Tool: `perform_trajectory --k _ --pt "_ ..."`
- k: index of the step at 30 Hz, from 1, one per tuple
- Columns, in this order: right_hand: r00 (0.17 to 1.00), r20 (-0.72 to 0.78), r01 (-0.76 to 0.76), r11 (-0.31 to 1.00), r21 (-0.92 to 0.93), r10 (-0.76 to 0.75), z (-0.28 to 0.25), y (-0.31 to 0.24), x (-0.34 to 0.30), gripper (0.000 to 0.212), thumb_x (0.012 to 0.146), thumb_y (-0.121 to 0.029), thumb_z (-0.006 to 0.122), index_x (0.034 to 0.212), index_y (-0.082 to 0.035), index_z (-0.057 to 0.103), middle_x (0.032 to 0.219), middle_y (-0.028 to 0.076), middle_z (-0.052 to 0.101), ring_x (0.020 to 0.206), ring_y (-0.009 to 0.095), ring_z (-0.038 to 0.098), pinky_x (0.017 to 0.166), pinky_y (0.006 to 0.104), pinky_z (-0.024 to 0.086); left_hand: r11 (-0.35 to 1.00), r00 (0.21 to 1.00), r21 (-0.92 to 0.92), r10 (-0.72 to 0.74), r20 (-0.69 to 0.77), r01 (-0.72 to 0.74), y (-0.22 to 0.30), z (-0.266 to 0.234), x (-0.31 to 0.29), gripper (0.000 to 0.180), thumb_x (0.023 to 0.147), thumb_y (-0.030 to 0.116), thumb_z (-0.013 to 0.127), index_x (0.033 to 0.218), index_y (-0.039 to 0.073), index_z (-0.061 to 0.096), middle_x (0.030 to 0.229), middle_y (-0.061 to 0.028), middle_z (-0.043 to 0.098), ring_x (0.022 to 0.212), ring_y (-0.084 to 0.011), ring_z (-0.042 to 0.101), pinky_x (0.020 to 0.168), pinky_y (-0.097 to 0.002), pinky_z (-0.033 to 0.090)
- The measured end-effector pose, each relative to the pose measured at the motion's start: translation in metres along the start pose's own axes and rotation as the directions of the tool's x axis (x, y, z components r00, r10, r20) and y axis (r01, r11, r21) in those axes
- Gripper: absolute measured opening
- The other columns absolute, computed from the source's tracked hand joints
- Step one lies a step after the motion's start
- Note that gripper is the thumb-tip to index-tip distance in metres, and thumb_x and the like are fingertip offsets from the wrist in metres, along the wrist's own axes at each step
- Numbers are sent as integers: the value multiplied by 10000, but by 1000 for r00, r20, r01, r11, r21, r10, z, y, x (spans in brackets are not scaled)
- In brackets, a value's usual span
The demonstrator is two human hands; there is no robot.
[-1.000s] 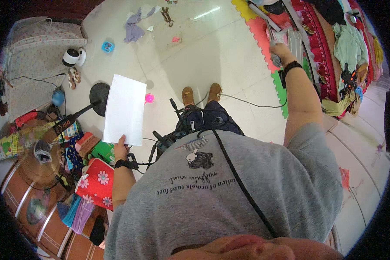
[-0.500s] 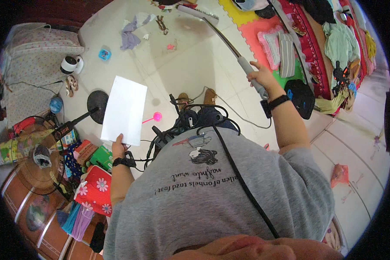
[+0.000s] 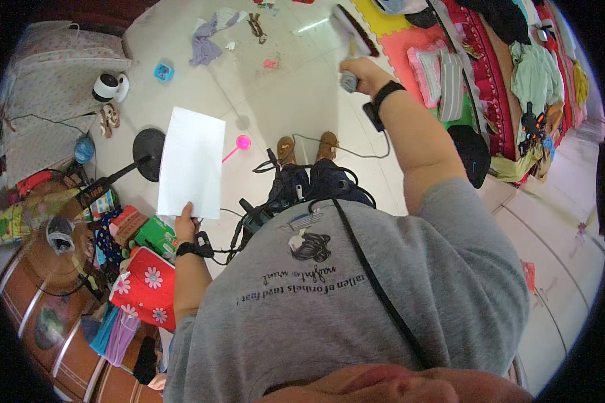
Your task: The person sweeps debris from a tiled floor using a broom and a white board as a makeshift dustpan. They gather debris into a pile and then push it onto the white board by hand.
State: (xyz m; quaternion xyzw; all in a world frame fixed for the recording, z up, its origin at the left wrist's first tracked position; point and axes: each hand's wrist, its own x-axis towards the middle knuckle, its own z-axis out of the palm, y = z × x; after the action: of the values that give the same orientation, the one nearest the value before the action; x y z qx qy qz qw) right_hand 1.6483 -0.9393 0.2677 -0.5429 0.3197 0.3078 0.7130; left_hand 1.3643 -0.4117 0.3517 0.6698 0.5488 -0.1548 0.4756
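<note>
My left hand (image 3: pixel 185 227) grips the lower edge of a white sheet (image 3: pixel 192 164), stiff like card or folded paper, held up above the floor. Stretched forward, my right hand (image 3: pixel 371 75) is closed round the grey handle (image 3: pixel 348 82) of a broom. The broom head (image 3: pixel 356 32), pale with dark bristles, is beyond that hand, beside the yellow foam mat; most of the stick is hidden by foreshortening. On the tiles ahead lie a greyish-purple cloth (image 3: pixel 206 46), a brown tangled item (image 3: pixel 257 28) and a pink scrap (image 3: pixel 270 64).
A standing fan (image 3: pixel 60 235) with a round black base (image 3: pixel 149 154) is at left, near a white camera-like device (image 3: pixel 109 87). A pink round-headed stick (image 3: pixel 243 142) and a blue box (image 3: pixel 163 72) lie on the floor. Foam mats (image 3: pixel 417 57) and a cushion (image 3: pixel 450 84) line the right.
My right hand has moved forward and left with the broom, whose head has swung rightward to the mat edge. The left hand still holds the white sheet, almost unmoved.
</note>
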Motion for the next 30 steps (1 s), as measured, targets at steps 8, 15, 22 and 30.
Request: perform_trajectory --k 8,15,22,30 --pt "970 186 182 974 -136 -156 -53 20 -64 333 800 -176 545 1114 -65 527 696 16 555 529 107 532 463 242 448 988 990 72 136 42 -139 18 1 20 352 797 427 630 705 98 547 519 9 459 404 -101 411 369 -251 305" --pt "976 -145 -217 791 -572 163 -113 146 -250 747 796 -50 596 1440 -202 250 808 80 575 630 150 533 506 317 460 994 995 66 90 36 -92 18 -8 31 298 804 337 645 795 47 579 569 -9 504 379 -112 371 344 -265 255" --pt "1000 -14 -7 629 -777 -7 -250 348 -292 726 761 -28 580 1410 -200 306 1031 183 636 936 296 623 742 381 516 995 998 79 50 40 -53 22 -2 23 272 795 295 657 851 38 586 562 3 479 427 -122 412 404 -288 306" --pt "994 85 97 228 -969 -61 -173 217 -139 702 711 -6 579 1369 -153 383 1156 219 575 1044 361 576 896 412 455 996 995 13 93 24 -93 9 -5 6 277 805 326 645 814 56 586 594 18 493 460 -112 428 399 -268 304"
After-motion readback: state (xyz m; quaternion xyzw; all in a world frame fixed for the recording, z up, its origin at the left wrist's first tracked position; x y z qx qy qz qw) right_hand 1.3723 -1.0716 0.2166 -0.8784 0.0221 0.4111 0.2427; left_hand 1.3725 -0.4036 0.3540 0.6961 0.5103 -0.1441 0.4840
